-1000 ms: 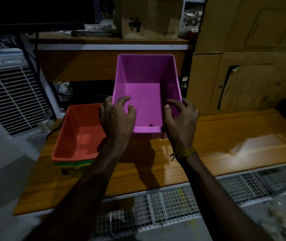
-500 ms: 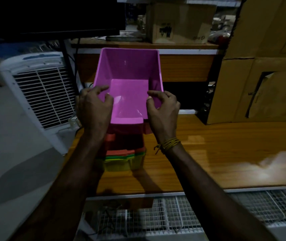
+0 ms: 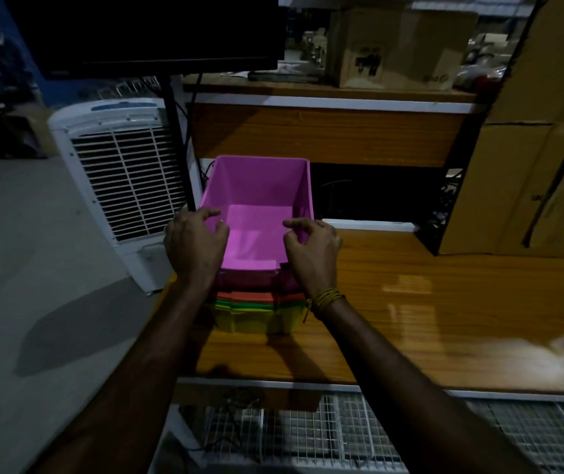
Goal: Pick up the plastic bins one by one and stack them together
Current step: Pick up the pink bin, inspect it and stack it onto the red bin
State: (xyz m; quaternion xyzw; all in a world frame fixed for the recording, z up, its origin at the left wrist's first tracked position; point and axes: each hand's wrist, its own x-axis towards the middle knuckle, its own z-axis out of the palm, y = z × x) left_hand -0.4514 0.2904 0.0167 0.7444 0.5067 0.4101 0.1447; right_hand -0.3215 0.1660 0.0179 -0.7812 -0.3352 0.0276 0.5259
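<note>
The pink bin (image 3: 258, 213) sits nested on top of the stack of bins (image 3: 256, 309), which stands at the left end of the counter (image 3: 427, 302), just right of the white air cooler (image 3: 116, 186). Below the pink bin, the rims of an orange, a green and a yellow bin show in that order.

The left hand (image 3: 195, 244) lies on the left rim of the pink bin, fingers curled over the edge. The right hand (image 3: 311, 251) lies on the right rim, fingers bent, thumb inside the wall. Whether either hand clamps the rim or only rests on it cannot be told.

Step in hand: seating the pink bin into the stack. The bin appears nearly or fully seated. No other loose bin is in view on the counter right of the stack.

Next move: press down evenly on both rims so the bin sits level, then release both hands.
</note>
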